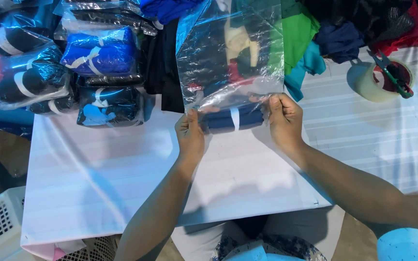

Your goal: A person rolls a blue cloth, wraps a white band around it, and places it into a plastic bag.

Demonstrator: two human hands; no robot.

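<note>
With both our left hand [190, 135] and right hand [284, 121] pinching the plastic bag [228, 53], the folded navy garment [233, 119] inside could slip out.

Five bagged garments [100, 50], one tape roll [380, 79]

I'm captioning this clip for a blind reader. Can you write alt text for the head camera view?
Two bare hands, left hand and right hand, grip a clear plastic bag with a folded navy garment inside, over a white table. Bagged garments are stacked at the far left; a tape roll sits right.
</note>
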